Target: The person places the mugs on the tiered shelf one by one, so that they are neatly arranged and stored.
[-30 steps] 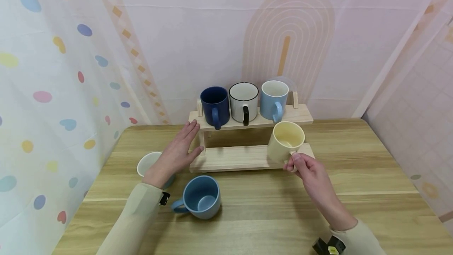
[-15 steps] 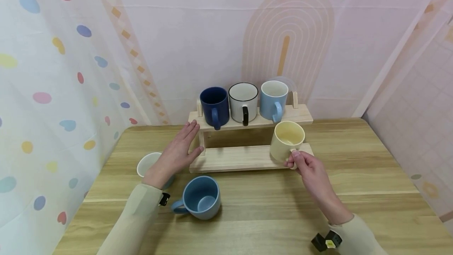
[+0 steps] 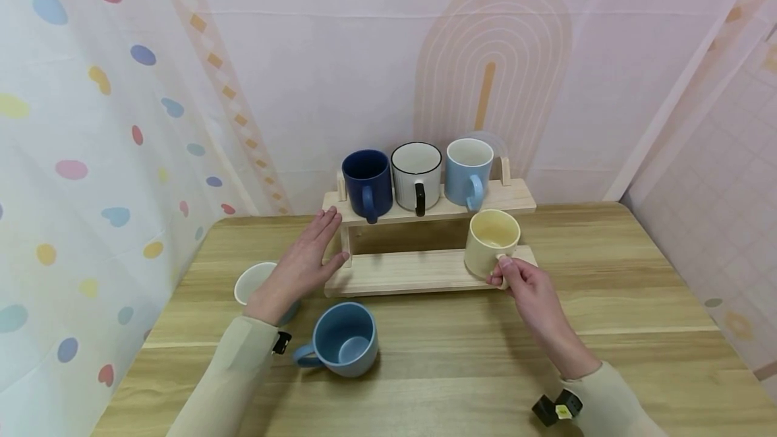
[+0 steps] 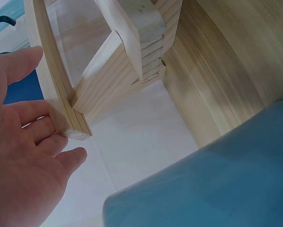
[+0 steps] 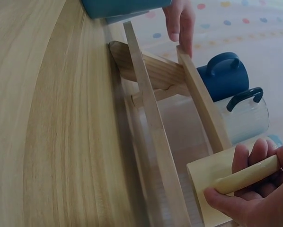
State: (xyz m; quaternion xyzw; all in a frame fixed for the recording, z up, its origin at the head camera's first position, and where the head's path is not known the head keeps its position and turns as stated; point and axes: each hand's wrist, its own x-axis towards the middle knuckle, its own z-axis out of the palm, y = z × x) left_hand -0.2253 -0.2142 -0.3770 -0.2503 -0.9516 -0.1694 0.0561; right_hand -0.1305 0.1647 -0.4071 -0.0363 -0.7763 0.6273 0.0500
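My right hand (image 3: 537, 302) pinches the handle (image 5: 250, 176) of a pale yellow mug (image 3: 483, 251). This mug is upright at the right end of the lower board (image 3: 403, 272) of a two-tier wooden rack, its handle towards me. At the rack's left end, my left hand (image 3: 294, 275) rests with extended fingers against the end of the upper board (image 4: 61, 113). Along that upper board stand a navy mug (image 3: 378, 187), a white mug (image 3: 407, 187) with black rim and handle, and a light blue mug (image 3: 461, 184).
A blue-grey mug (image 3: 358, 353) stands on the wooden table (image 3: 455, 383) in front of the rack, handle to the left. Partly behind my left wrist is another mug (image 3: 244, 282) with a white inside. Patterned curtains (image 3: 340, 73) hang behind and at both sides.
The yellow mug has shifted slightly right and back on the lower board, with my right hand still on its handle. My left hand keeps its place at the rack.
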